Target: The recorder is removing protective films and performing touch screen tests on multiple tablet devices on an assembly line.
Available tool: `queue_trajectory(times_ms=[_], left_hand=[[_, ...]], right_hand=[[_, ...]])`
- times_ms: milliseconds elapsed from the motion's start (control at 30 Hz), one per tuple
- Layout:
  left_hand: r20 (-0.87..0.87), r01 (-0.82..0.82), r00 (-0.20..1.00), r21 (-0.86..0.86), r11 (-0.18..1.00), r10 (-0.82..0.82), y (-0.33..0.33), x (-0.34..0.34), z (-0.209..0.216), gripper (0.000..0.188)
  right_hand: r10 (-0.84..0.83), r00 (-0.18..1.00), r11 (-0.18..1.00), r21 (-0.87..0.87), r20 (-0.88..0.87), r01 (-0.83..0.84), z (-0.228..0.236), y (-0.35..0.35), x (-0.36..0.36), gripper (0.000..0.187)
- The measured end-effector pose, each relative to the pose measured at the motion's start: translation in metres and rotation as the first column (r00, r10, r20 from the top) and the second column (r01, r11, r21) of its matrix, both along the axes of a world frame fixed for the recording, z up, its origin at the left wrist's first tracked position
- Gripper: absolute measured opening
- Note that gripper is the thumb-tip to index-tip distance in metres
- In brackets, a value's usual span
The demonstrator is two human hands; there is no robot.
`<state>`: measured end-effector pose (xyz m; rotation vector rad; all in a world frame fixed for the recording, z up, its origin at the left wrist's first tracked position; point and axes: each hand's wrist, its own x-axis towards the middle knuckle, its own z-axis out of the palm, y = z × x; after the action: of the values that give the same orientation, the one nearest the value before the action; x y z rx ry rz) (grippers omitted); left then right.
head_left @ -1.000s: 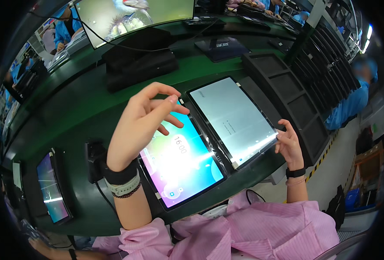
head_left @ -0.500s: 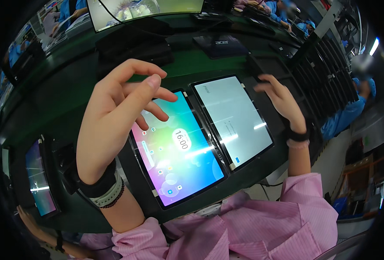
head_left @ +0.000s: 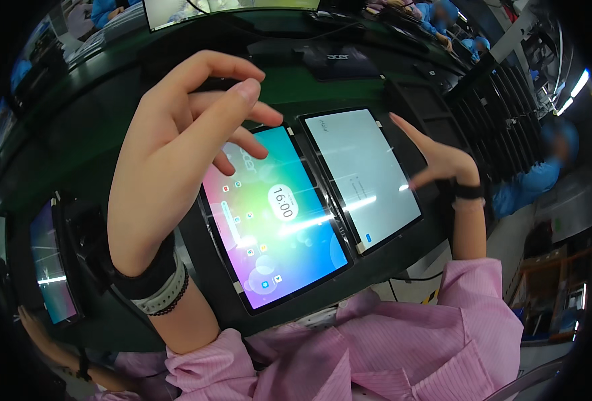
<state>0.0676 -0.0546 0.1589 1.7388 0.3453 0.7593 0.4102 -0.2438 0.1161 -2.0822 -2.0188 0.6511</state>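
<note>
Screen check under way: left hand (head_left: 175, 160) hovers open above colourful tablet (head_left: 276, 220) on worktop (head_left: 62, 134); right hand (head_left: 443, 164) (open, empty) beside white-screen tablet (head_left: 363, 177); next move likely needs a precise fingertip tap.

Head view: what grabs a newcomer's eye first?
The left hand, raised large in the foreground with fingers spread, above the left tablet, whose screen glows in rainbow colours at the centre. Beside it on the right lies a second tablet with a pale, almost white screen, and the right hand reaches over its right edge with a finger stretched out. Both tablets sit in a dark fixture on the green bench.
</note>
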Motion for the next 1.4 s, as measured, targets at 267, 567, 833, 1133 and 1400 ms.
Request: queue_trajectory(times_ms=[267, 567, 833, 1133, 1400], left_hand=[[0.017, -0.026, 1.0, 0.003, 1.0, 0.026, -0.005, 0.002, 0.001, 0.034], [-0.016, -0.039, 0.999, 0.042, 0.998, 0.04, -0.004, 0.008, -0.003, 0.034], [0.002, -0.081, 0.997, 0.031, 0.996, 0.081, -0.004, 0.006, -0.003, 0.033], [-0.027, -0.06, 0.998, 0.024, 0.998, 0.06, 0.0, 0.01, -0.007, 0.032], [-0.047, -0.078, 0.996, 0.027, 0.997, 0.079, 0.003, 0.014, -0.009, 0.031]], right_hand=[[-0.224, 0.953, 0.974, 0.019, 0.202, 0.225, -0.031, -0.062, -0.021, 0.129], [-0.103, 0.975, 0.976, 0.211, 0.199, 0.06, -0.034, -0.032, -0.079, 0.119], [0.087, 0.968, 0.98, 0.154, 0.234, -0.126, -0.017, -0.007, -0.091, 0.101], [0.053, 0.905, 0.875, 0.417, 0.421, -0.245, -0.049, 0.087, -0.081, 0.052], [0.053, 0.922, 0.857, 0.457, 0.384, -0.24, -0.04, 0.102, -0.07, 0.048]])
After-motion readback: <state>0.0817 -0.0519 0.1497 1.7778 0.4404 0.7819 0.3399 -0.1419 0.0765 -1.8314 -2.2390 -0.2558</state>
